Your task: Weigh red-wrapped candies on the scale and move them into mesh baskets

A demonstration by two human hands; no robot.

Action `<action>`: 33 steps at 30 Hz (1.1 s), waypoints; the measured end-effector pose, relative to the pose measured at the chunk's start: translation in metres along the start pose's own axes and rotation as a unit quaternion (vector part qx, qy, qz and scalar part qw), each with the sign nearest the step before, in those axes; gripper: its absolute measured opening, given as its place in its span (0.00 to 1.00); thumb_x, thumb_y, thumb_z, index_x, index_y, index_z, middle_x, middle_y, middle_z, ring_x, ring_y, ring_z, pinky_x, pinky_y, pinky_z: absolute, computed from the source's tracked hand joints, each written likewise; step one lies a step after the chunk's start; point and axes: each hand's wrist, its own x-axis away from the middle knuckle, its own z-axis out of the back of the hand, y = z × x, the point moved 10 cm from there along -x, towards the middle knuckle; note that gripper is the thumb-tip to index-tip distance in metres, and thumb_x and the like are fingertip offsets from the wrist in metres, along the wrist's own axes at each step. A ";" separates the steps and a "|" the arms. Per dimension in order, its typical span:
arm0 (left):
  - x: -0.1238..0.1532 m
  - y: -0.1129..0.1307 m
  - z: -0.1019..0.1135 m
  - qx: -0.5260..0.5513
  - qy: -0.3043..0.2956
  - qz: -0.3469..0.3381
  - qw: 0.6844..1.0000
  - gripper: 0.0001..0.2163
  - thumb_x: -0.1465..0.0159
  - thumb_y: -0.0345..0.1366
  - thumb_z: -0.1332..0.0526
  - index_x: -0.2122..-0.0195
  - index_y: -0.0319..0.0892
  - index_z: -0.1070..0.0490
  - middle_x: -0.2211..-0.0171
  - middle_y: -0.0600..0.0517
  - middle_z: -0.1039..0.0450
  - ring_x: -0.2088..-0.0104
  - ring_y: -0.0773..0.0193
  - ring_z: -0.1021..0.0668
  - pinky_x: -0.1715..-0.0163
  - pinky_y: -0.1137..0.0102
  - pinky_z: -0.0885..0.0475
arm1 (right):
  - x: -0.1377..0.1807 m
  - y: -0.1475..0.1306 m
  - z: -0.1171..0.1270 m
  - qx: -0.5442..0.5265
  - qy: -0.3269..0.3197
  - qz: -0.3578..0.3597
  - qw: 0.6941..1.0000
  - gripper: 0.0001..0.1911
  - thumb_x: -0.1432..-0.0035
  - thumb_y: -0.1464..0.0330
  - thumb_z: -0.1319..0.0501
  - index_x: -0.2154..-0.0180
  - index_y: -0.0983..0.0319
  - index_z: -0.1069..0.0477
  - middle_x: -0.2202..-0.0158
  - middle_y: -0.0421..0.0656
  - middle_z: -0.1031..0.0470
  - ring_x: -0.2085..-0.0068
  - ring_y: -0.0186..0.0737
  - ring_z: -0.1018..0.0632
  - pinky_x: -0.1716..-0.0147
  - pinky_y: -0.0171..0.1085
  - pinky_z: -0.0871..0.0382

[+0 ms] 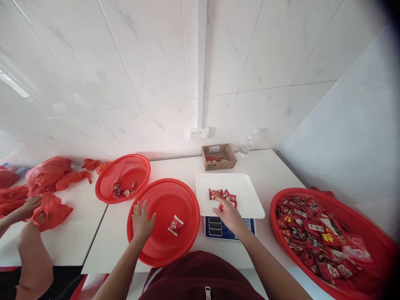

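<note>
My left hand [142, 221] lies flat, fingers spread, on the left rim of a red mesh basket [184, 241] in front of me; one red snack packet [175, 225] lies in that basket. My right hand [228, 214] reaches over the white tray [246, 200] of a digital scale [229, 228], fingertips touching a small heap of red snack packets [222, 195] on the tray. Whether the fingers grip a packet cannot be made out.
A second red basket [108, 185] with a few packets stands behind to the left. A large red basket [371, 241] full of packets is at the right. A cardboard box [218, 157] and plastic bottle [246, 146] stand by the wall. Another person's hands [29, 208] handle red bags [50, 173] at left.
</note>
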 end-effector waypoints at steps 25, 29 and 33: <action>0.036 0.054 -0.035 0.051 -0.072 -0.133 0.987 0.22 0.40 0.33 0.43 0.43 0.39 0.37 0.37 0.38 0.47 0.35 0.45 0.47 0.41 0.49 0.44 | -0.015 0.057 0.021 0.042 0.087 -0.060 0.994 0.17 0.45 0.66 0.46 0.54 0.60 0.29 0.55 0.46 0.26 0.56 0.43 0.25 0.58 0.37 0.35; 0.037 0.055 -0.035 0.055 -0.067 -0.143 0.986 0.21 0.40 0.32 0.43 0.44 0.40 0.36 0.38 0.40 0.44 0.36 0.45 0.46 0.41 0.48 0.43 | -0.015 0.025 -0.003 -0.144 0.033 -0.037 0.988 0.20 0.48 0.64 0.42 0.52 0.60 0.31 0.57 0.44 0.24 0.64 0.39 0.23 0.67 0.36 0.30; 0.035 0.061 -0.031 0.065 -0.043 -0.156 0.985 0.21 0.40 0.33 0.43 0.45 0.42 0.35 0.38 0.41 0.43 0.36 0.45 0.44 0.42 0.48 0.42 | -0.018 -0.010 -0.026 -0.183 -0.055 0.006 0.982 0.27 0.51 0.64 0.38 0.47 0.57 0.33 0.51 0.45 0.27 0.66 0.36 0.23 0.70 0.36 0.29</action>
